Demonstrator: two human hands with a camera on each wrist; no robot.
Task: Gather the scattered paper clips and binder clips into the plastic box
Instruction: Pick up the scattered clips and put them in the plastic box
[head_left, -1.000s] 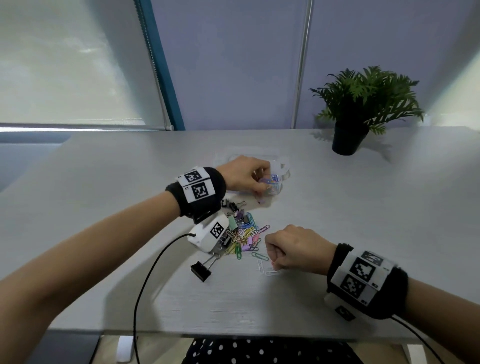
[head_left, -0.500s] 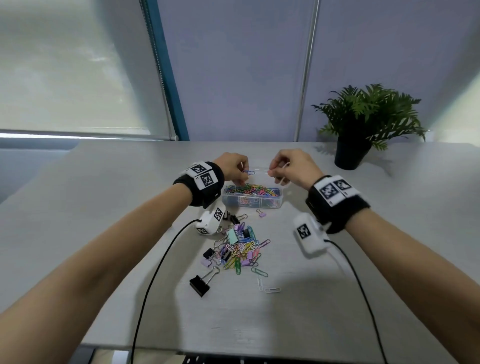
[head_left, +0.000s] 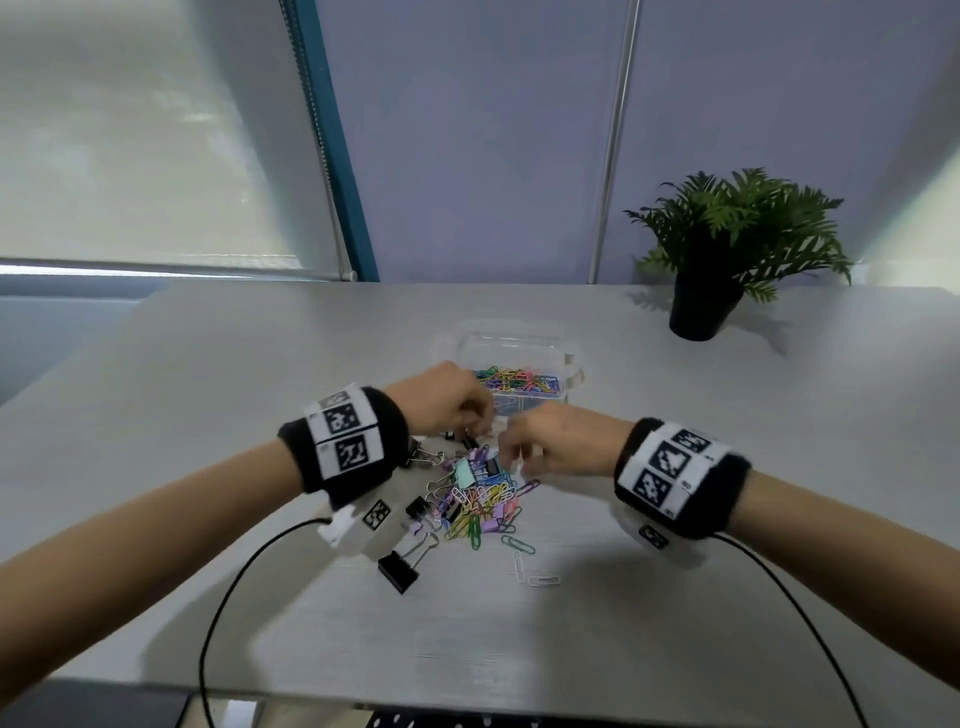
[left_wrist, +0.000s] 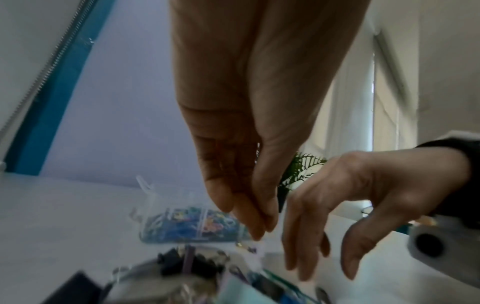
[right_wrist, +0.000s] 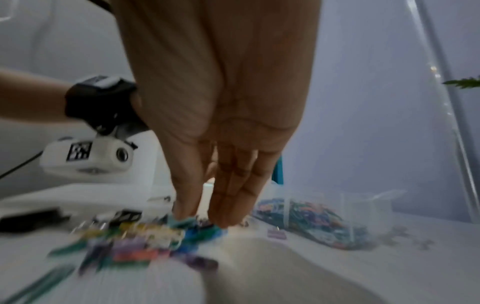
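Note:
The clear plastic box (head_left: 540, 406) stands open on the grey table with several coloured paper clips inside; it also shows as the box (left_wrist: 194, 226) and the box (right_wrist: 311, 216). Just in front lies the pile of paper clips and binder clips (head_left: 478, 501). My left hand (head_left: 480, 423) hangs over the pile's far edge, fingertips (left_wrist: 255, 232) bunched and pointing down, with nothing seen between them. My right hand (head_left: 511, 460) reaches down beside it with straight fingers (right_wrist: 226, 218); thumb and fingertips touch the pile at a teal binder clip (head_left: 464, 472).
A large black binder clip (head_left: 399, 570) and two white paper clips (head_left: 540, 578) lie nearer me, apart from the pile. The box's lid (head_left: 514, 340) hangs open behind it. A potted plant (head_left: 704, 306) stands at the far right. Black wrist cables (head_left: 234, 582) trail across the table.
Half a second ago both hands were up above the box, fingertips near each other. Both have come down and towards me, onto the pile.

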